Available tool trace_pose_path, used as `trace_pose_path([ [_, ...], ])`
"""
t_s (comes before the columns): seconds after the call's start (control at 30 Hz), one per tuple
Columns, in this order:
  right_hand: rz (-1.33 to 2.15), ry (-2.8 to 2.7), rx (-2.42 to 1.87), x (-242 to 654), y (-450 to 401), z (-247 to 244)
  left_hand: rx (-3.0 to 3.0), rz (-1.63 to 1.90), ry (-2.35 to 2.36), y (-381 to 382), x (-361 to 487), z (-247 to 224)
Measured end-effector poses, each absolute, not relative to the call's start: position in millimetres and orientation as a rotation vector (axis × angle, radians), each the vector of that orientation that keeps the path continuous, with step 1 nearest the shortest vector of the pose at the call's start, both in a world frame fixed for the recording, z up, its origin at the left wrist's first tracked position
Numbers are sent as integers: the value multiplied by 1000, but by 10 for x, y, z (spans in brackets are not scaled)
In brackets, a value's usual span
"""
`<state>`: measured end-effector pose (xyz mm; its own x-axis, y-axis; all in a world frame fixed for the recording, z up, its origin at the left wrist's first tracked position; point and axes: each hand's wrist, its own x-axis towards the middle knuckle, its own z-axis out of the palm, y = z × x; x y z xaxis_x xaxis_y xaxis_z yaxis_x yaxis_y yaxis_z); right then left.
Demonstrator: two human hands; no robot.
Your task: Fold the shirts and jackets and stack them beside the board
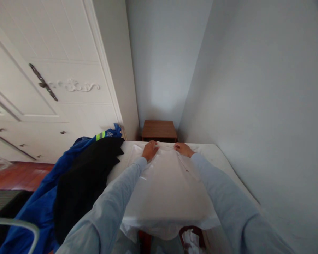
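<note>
A thin white garment [172,190], which looks like a shirt, lies spread over a white table [210,150]. Its near hem hangs over the front edge, and a small dark mark shows on its right side. At the far end, my left hand [150,151] has its fingers curled on the garment's upper left corner. My right hand [184,149] pinches the upper right corner, with the fingers bent inward. Between the two hands the fabric runs in loose folds. Both arms reach forward in light blue sleeves.
Left of the table, black cloth [86,176] and a blue garment [65,165] with a yellow-green stripe lie heaped. A white wardrobe [113,70] stands at the left, a wall [259,106] at the right. Beyond the table is a brown wooden cabinet [159,129]; below, a bin [201,234] holds white paper.
</note>
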<state>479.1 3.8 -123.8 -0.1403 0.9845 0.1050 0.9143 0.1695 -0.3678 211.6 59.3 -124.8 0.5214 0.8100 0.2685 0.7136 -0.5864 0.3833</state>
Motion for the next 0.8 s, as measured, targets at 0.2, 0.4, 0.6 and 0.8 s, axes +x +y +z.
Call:
trace_pose_path([
  [0.2,123,-1977,-1855,5011,-234,-1331,2599,574,1248,744,1890,-1258],
  [0.4,-4,-2037,-2075,5295,-493,-1469,2641,438,1329,916,1488,-1330],
  [0.6,-71,-2092,-2136,5325,-534,-1534,2694,358,1359,899,1376,-1418],
  [0.8,-86,-2101,-2228,5359,-547,-1510,2722,261,1436,896,1390,-1406],
])
